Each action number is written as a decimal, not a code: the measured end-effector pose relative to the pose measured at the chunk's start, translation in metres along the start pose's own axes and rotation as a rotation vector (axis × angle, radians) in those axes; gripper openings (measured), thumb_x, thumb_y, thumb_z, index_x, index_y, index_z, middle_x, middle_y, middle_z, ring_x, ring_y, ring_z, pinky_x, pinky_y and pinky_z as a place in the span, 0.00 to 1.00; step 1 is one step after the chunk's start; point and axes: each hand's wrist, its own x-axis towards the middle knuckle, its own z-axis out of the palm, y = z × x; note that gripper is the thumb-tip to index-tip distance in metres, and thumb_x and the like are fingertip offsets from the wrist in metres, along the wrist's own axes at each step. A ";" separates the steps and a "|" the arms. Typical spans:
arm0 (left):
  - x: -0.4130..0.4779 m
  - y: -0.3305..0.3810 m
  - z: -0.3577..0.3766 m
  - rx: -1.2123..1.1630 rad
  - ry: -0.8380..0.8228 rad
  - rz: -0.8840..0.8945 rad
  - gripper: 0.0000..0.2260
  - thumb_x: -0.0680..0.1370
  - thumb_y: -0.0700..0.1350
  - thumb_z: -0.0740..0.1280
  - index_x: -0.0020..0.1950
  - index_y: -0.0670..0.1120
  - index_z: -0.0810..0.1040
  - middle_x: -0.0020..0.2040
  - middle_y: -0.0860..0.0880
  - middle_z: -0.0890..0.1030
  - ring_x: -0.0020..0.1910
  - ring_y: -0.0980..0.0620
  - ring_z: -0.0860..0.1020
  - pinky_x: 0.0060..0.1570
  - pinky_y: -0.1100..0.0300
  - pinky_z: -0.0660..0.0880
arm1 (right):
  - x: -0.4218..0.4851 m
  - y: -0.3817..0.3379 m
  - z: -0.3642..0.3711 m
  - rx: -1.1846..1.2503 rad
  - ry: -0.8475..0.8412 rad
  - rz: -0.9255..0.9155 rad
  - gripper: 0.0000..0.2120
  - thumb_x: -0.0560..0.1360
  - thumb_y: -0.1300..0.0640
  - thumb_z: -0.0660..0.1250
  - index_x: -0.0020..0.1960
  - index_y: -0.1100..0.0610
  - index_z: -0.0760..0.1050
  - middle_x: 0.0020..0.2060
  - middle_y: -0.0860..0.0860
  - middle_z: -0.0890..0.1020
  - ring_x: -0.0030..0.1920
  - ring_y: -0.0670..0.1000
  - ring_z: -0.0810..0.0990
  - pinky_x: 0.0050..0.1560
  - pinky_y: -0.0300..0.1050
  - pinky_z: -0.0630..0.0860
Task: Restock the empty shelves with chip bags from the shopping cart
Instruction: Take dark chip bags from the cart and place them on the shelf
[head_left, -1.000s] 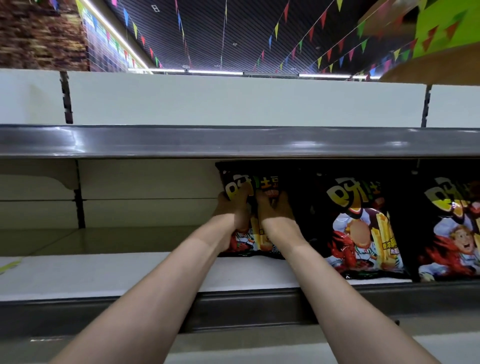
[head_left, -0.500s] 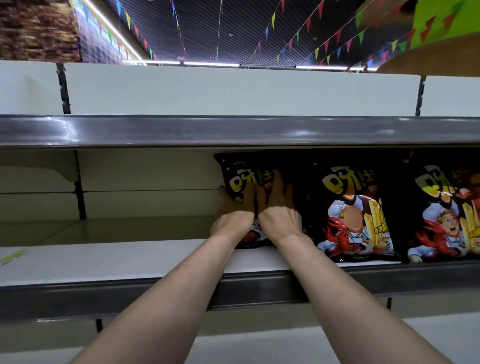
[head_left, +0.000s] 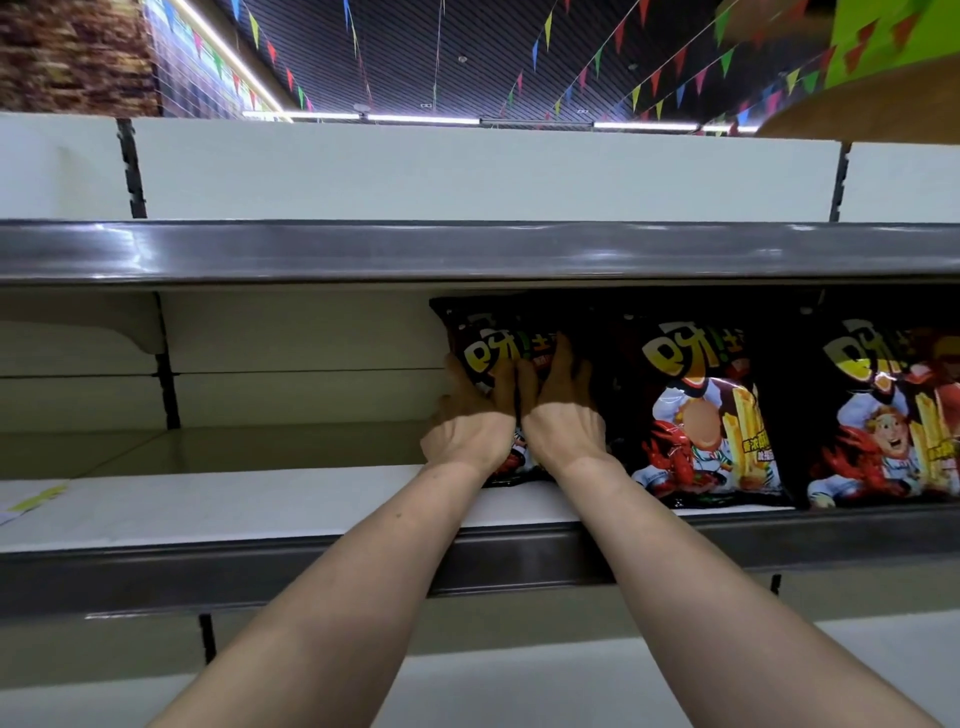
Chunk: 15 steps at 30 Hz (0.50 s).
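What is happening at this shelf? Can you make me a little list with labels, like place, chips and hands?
place: a shop shelf with a grey metal front rim
chips: three black chip bags standing upright in a row on the shelf's right part
leftmost chip bag: both hands are on it
middle chip bag: stands right beside it
rightmost chip bag: cut off by the picture's edge
left hand: grips the leftmost bag's left edge
right hand: fingers lie flat on that bag's front

A shop: metal shelves (head_left: 311, 254) of chip bags (head_left: 701, 415); bunting (head_left: 675, 57) overhead.
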 end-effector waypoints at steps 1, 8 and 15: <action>0.001 -0.001 0.001 -0.005 0.014 -0.001 0.28 0.81 0.64 0.48 0.74 0.48 0.63 0.70 0.41 0.72 0.66 0.39 0.72 0.58 0.54 0.66 | 0.000 0.000 0.000 -0.015 0.005 -0.012 0.30 0.82 0.42 0.54 0.79 0.51 0.49 0.74 0.58 0.58 0.70 0.62 0.65 0.61 0.56 0.70; -0.002 -0.002 -0.010 0.033 -0.007 -0.008 0.32 0.79 0.68 0.45 0.78 0.51 0.53 0.76 0.42 0.63 0.71 0.41 0.67 0.64 0.52 0.64 | -0.014 -0.008 -0.010 -0.307 0.042 -0.222 0.25 0.83 0.48 0.53 0.77 0.54 0.57 0.77 0.58 0.55 0.75 0.60 0.57 0.71 0.55 0.61; -0.009 -0.021 -0.039 -0.136 0.186 -0.020 0.29 0.80 0.54 0.60 0.79 0.52 0.53 0.73 0.41 0.67 0.67 0.38 0.72 0.62 0.51 0.71 | -0.052 -0.043 -0.025 -0.465 -0.069 -0.334 0.15 0.82 0.53 0.55 0.59 0.60 0.76 0.58 0.61 0.78 0.59 0.64 0.75 0.57 0.52 0.68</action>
